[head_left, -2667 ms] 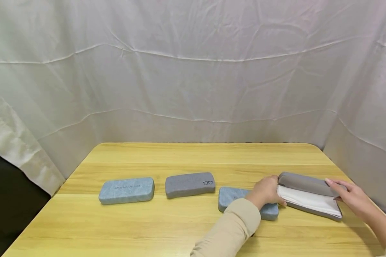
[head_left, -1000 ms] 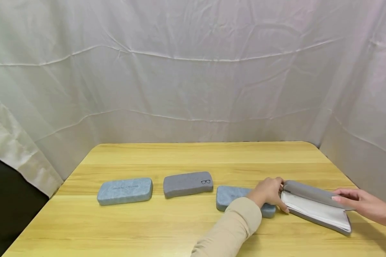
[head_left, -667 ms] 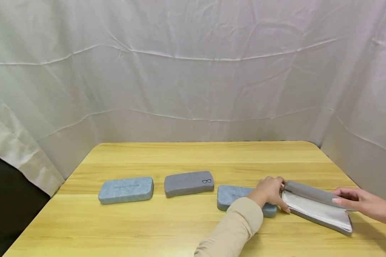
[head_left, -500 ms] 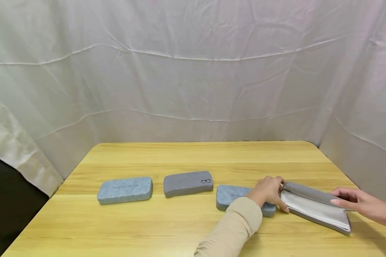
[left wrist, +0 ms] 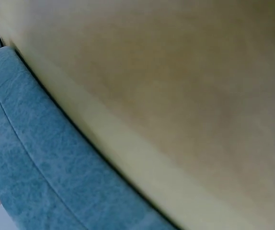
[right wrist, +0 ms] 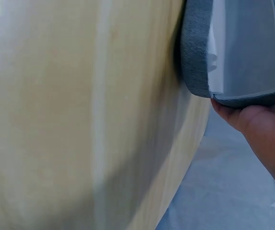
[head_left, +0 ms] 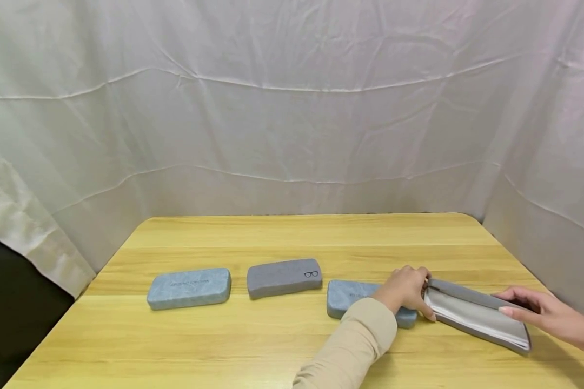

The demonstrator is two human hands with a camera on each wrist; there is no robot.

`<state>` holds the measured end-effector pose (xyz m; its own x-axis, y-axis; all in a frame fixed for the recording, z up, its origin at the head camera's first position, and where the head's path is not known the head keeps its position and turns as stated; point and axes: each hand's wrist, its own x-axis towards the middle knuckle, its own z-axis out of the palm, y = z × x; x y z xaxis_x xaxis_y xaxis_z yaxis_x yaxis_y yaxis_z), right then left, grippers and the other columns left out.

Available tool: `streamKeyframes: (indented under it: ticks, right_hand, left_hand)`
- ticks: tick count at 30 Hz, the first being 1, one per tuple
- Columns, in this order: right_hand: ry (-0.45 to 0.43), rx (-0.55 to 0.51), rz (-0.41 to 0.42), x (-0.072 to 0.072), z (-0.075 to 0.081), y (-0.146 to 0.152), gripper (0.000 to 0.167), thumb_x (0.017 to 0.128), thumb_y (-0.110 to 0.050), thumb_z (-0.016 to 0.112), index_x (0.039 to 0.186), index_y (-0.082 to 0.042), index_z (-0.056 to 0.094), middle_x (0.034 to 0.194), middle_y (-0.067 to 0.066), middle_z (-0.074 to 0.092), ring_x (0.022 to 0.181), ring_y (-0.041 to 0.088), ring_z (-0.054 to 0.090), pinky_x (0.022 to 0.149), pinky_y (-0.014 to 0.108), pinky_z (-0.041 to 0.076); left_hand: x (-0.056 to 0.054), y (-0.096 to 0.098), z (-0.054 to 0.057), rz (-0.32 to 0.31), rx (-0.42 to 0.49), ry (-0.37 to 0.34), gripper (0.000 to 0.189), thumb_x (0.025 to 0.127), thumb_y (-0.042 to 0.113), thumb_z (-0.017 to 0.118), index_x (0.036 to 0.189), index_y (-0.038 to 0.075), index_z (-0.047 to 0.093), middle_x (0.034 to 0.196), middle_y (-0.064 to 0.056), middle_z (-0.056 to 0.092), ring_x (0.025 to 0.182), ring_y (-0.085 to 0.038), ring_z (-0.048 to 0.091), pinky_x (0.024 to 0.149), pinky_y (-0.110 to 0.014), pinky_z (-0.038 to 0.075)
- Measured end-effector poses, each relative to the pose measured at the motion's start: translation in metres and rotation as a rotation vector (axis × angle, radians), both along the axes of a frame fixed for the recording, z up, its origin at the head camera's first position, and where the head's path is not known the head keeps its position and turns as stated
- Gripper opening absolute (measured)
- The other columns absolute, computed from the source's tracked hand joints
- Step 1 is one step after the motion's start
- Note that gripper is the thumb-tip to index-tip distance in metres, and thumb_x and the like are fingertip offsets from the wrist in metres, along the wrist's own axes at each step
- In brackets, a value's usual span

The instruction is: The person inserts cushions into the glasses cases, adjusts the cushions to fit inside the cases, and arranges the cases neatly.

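Note:
A grey glasses case lies at the right of the table with its lid partly raised; pale lining shows inside. My left hand grips its left end, thumb at the front corner. At the other end my right hand holds the lid between thumb and fingers. The right wrist view shows the same grey case from its end, lid standing over the base, with my hand around the lid edge. Under my left forearm sits a blue glasses case, partly hidden; this blue case fills the left wrist view's lower left.
Another blue glasses case lies shut at the left. Beside it is a shut grey case with a printed glasses mark. The wooden table is backed by white curtains.
The grey case has shifted slightly right and its right end has swung nearer me. My right hand has moved right and toward me, bringing the lid further down over the base.

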<state>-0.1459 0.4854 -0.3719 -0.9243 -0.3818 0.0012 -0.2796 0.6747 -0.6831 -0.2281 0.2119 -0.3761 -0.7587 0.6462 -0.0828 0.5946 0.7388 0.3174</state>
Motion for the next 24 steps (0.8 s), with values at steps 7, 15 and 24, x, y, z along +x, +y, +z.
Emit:
streamKeyframes:
  ticks: [7,15,24]
  right_hand:
    - [0.07,0.038,-0.06,0.004,-0.006,-0.005,0.018,0.094,-0.003,0.05,0.109,-0.004,0.059,0.105,-0.03,0.054,0.093,-0.016,0.048,0.067,0.01,0.042]
    - [0.115,-0.017,0.012,0.007,-0.01,-0.009,0.025,0.091,0.005,0.049,0.111,-0.007,0.058,0.102,-0.026,0.056,0.086,-0.009,0.052,0.063,0.013,0.041]
    - [0.307,0.04,0.031,0.008,-0.022,-0.013,0.031,0.077,0.006,0.068,0.105,-0.005,0.061,0.111,-0.034,0.048,0.092,-0.016,0.047,0.064,0.006,0.037]
  left_hand:
    - [0.0,-0.001,0.001,-0.009,0.012,-0.005,0.072,0.064,0.051,0.079,0.127,0.032,0.047,0.104,0.021,0.056,0.102,0.002,0.049,0.09,-0.014,0.039]
    - [0.0,-0.001,0.001,-0.016,0.026,-0.023,0.074,0.064,0.048,0.081,0.127,0.031,0.046,0.106,0.021,0.057,0.101,0.003,0.05,0.086,-0.012,0.04]
    - [-0.001,-0.001,0.0,-0.03,0.035,-0.058,0.067,0.066,0.046,0.08,0.124,0.031,0.05,0.112,0.02,0.058,0.098,0.005,0.053,0.077,-0.008,0.041]
